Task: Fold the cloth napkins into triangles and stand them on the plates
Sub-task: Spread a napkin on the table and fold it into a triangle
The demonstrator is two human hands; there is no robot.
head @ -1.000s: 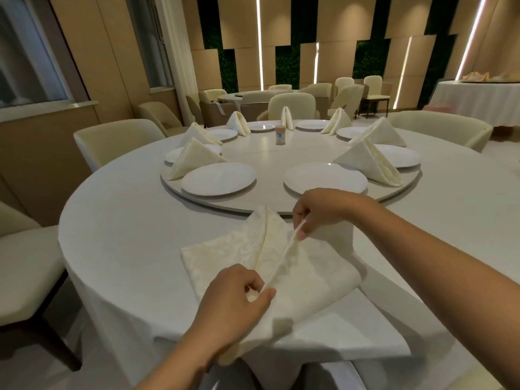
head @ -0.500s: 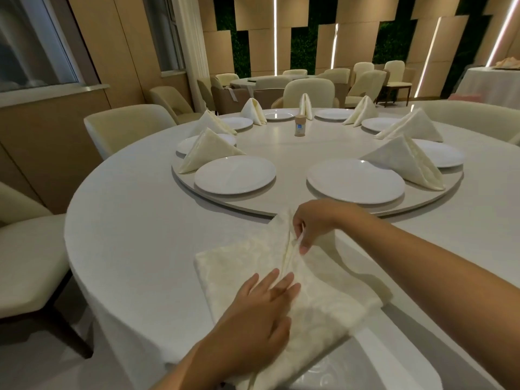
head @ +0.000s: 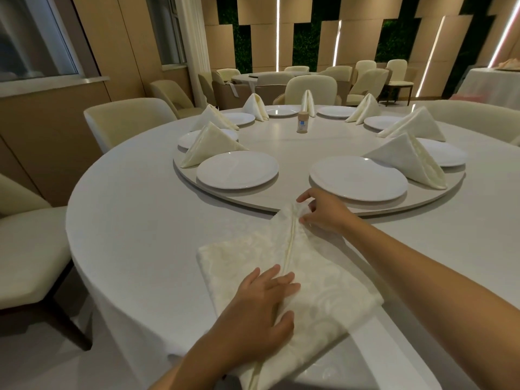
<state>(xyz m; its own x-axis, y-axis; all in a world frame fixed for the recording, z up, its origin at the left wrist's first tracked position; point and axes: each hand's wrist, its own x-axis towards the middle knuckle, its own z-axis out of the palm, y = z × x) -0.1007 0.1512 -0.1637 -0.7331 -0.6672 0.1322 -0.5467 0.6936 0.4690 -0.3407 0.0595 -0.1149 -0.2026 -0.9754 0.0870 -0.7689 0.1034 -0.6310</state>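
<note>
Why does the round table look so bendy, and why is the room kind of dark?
Head view: the wide lens curves the table edge and stretches the right hand's forearm near the frame side; light is dim and warm, mostly from bright wall strips that glare a little; soft shadows sit under the left hand and napkin.

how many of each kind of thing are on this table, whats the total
Round white plates: 8
Cream cloth napkins folded into standing triangles: 7
Flat cream cloth napkin being folded: 1
Small tan jar: 1
Total: 17
</note>
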